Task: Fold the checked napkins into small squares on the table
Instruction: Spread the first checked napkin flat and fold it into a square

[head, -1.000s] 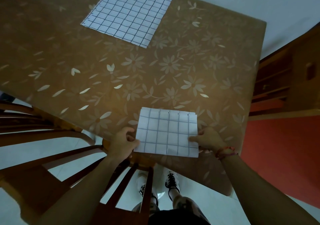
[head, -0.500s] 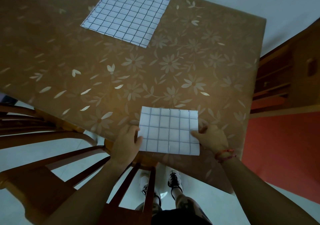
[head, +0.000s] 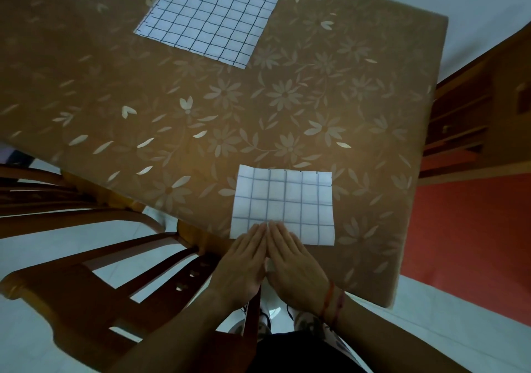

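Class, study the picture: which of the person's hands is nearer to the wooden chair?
Left. The left hand lies flat just right of the chair back. The right hand lies on its far side, both with fingertips on the folded napkin.

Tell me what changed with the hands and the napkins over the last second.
The left hand and right hand let go of the folded napkin's side edges and moved inward to the middle of its near edge. They now lie flat side by side, fingers straight on the cloth. The folded napkin stayed about where it was on the table. The larger napkin at the far side was untouched.
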The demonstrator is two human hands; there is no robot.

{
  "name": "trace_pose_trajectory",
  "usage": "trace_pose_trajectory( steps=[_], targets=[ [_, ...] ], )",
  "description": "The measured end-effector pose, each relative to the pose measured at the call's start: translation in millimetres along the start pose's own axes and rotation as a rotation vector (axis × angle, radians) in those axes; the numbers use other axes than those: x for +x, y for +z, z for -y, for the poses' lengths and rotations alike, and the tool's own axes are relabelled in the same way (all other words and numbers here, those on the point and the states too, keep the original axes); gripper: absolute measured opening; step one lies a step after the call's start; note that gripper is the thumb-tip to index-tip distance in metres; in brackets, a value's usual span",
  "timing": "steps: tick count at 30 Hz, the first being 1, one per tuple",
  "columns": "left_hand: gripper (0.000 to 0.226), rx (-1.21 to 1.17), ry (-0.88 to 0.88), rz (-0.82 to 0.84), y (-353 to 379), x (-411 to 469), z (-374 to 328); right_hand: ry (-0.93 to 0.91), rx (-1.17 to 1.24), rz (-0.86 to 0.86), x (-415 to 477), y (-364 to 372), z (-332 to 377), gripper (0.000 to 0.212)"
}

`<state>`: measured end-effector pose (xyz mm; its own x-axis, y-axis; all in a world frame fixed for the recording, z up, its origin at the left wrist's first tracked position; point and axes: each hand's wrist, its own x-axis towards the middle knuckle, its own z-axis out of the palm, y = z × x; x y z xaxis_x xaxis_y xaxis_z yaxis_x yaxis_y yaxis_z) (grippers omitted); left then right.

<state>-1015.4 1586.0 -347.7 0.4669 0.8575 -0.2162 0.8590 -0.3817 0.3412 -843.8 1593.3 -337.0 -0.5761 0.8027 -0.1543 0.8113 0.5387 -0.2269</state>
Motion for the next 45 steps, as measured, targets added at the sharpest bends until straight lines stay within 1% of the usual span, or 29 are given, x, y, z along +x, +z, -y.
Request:
trace_pose_trajectory(
  steps=[4, 8, 14, 17, 20, 22, 24, 26, 28, 30, 31, 32, 34, 36, 38, 42, 45],
  targets=[
    [0.062, 0.022, -0.022, 0.019, 0.2, -2.2, 1.2, 0.037, -0.003, 0.076, -3.7, 3.9, -1.1, 0.073],
    [0.063, 0.057, -0.049, 0.017, -0.4, -9.3, 6.3, 0.045, -0.021, 0.109, -7.5, 2.8, -4.7, 0.076],
    [0.066, 0.103, -0.147, 0.046, -2.8, -29.0, 21.7, 0.141, -0.079, 0.141, -43.3, -3.8, -40.1, 0.082],
    [0.068, 0.058, -0.187, 0.052, -2.1, -31.0, 22.0, 0.178, -0.102, 0.128, -56.1, -5.3, -53.4, 0.083],
    [0.067, -0.035, -0.228, 0.027, -7.6, -23.9, 16.9, 0.193, -0.082, 0.116, -55.1, -6.8, -52.2, 0.081],
    [0.062, -0.119, -0.277, -0.013, -13.9, -16.6, 15.5, 0.2, -0.019, 0.1, -51.3, -9.9, -51.8, 0.073],
    [0.048, -0.227, -0.333, -0.111, -21.6, -7.9, 13.3, 0.259, 0.097, 0.04, -45.5, -15.9, -55.6, 0.062],
    [0.035, -0.375, -0.43, -0.207, -32.1, 2.5, 10.4, 0.41, 0.234, -0.061, -35.5, -26.6, -61.0, 0.049],
    [0.022, -0.481, -0.572, -0.243, -41.5, 13.5, 10.3, 0.639, 0.397, -0.142, -24.5, -39.2, -69.0, 0.034],
    [0.01, -0.544, -0.687, -0.236, -49.8, 23.1, 11.9, 0.841, 0.534, -0.085, -16.1, -50.2, -80.0, 0.028],
    [0.007, -0.563, -0.727, -0.228, -53.0, 26.6, 13.3, 0.905, 0.572, -0.039, -13.3, -53.0, -86.0, 0.03],
    [0.009, -0.576, -0.763, -0.209, -56.4, 29.4, 14.1, 0.951, 0.607, 0.005, -10.9, -54.6, -91.6, 0.033],
    [0.013, -0.599, -0.814, -0.17, -60.3, 34.3, 17.2, 1.0, 0.724, 0.061, -5.9, -58.4, -97.7, 0.041],
    [0.013, -0.611, -0.847, -0.127, -60.8, 37.9, 19.2, 1.021, 0.837, 0.086, -2.1, -60.4, -100.0, 0.04],
    [0.012, -0.633, -0.871, -0.094, -59.4, 40.4, 20.1, 1.037, 0.865, 0.103, -0.3, -63.9, -102.1, 0.036],
    [0.011, -0.652, -0.878, -0.086, -61.2, 45.1, 21.5, 1.081, 0.882, 0.135, 3.6, -65.7, -105.8, 0.044],
    [0.013, -0.604, -0.876, -0.087, -63.9, 45.9, 23.1, 1.084, 0.92, 0.173, 8.1, -63.8, -105.8, 0.042]
  ],
)
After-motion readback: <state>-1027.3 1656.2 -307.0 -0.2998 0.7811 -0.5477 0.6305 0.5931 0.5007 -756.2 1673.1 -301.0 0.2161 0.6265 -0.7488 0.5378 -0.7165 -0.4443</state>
